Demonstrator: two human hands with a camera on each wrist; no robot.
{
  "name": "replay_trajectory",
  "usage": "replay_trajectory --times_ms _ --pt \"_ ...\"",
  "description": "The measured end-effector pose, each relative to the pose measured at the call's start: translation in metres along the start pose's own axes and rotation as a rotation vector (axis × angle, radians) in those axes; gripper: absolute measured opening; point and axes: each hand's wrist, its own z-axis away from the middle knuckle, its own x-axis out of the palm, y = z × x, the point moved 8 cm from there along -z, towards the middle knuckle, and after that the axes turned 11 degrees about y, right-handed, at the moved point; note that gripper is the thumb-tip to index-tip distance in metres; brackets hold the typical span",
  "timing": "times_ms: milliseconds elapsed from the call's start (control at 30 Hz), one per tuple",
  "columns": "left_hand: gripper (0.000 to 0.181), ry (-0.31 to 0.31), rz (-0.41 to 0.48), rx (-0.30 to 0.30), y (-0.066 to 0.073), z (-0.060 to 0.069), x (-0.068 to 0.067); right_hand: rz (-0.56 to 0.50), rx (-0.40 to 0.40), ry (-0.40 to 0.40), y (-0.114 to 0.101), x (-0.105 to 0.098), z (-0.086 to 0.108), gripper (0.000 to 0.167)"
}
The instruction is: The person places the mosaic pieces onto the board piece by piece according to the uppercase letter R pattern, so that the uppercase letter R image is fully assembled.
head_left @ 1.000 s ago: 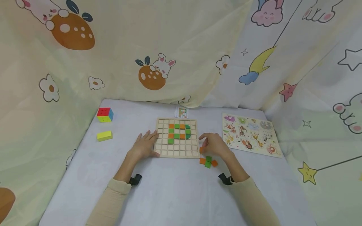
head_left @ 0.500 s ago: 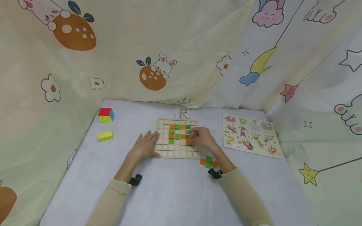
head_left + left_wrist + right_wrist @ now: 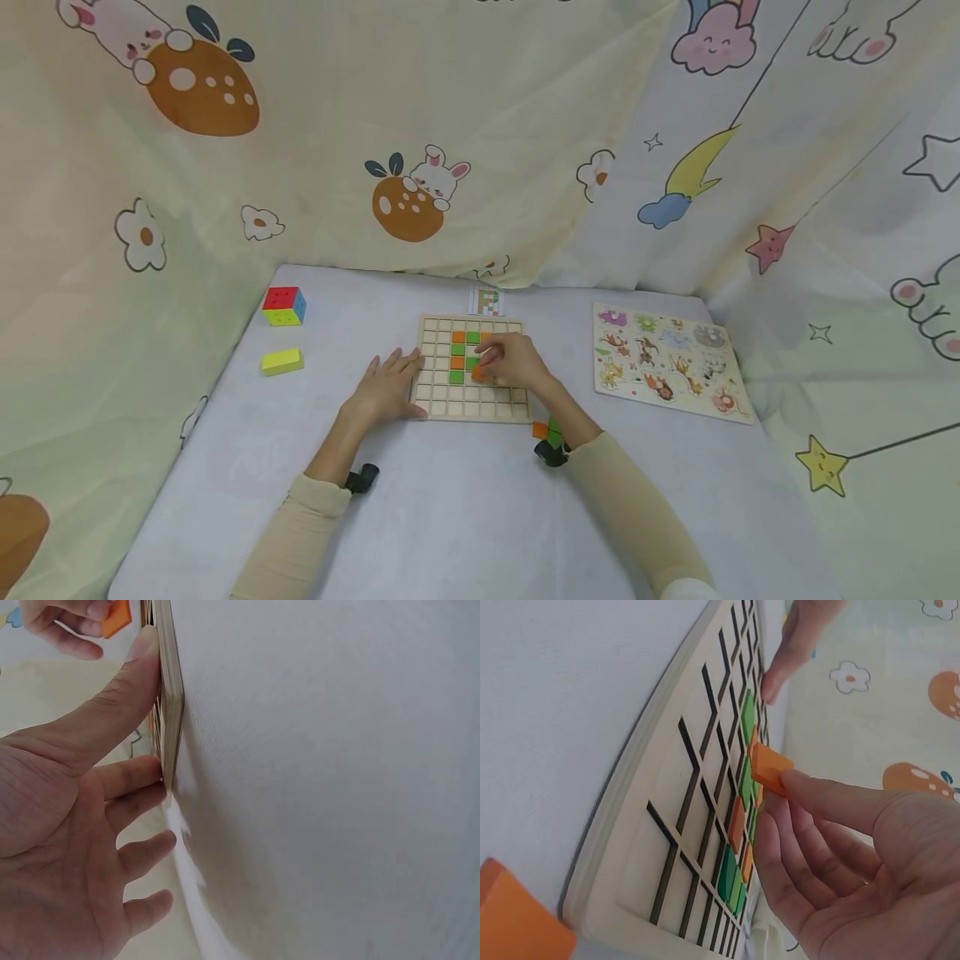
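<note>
My right hand (image 3: 513, 362) pinches an orange square tile (image 3: 771, 769) between thumb and fingers, held just above the wooden grid board (image 3: 442, 407). Orange and green tiles (image 3: 457, 350) sit in cells in the board's upper middle; the right hand hides those on the right in the head view. Resting along the board's left edge, my left hand (image 3: 382, 390) has its fingers spread. In the left wrist view its thumb (image 3: 112, 705) lies against the board's rim, and two fingertips touch the edge further along.
Loose tiles (image 3: 540, 430) lie by the board's near right corner, partly behind the right wrist. A pattern card (image 3: 486, 301) lies behind the board. An animal puzzle board (image 3: 660, 354) is at right; a colour cube (image 3: 284, 306) and yellow block (image 3: 282, 362) are at left.
From the loose tiles, my right hand has moved left and away over the board, carrying the orange tile past its right columns toward the middle. My left hand stays at the board's edge.
</note>
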Motion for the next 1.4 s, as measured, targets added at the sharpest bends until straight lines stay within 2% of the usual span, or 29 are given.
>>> replay_trajectory --times_ms 400,733,1100,1400 --pt "0.107 0.005 0.0 0.001 0.001 -0.001 -0.001 0.031 -0.013 -0.006 0.001 0.018 -0.003 0.024" --pt "0.109 0.013 -0.002 -0.016 -0.002 -0.002 0.003 0.038 -0.001 0.011 0.001 0.018 0.003 0.023" --pt "0.109 0.004 -0.008 -0.014 -0.003 -0.003 0.005 0.024 0.016 0.087 0.004 -0.014 0.022 0.026" --pt "0.108 0.006 -0.011 -0.008 0.0 -0.001 0.001 0.078 0.027 0.115 0.013 -0.045 0.04 0.031"
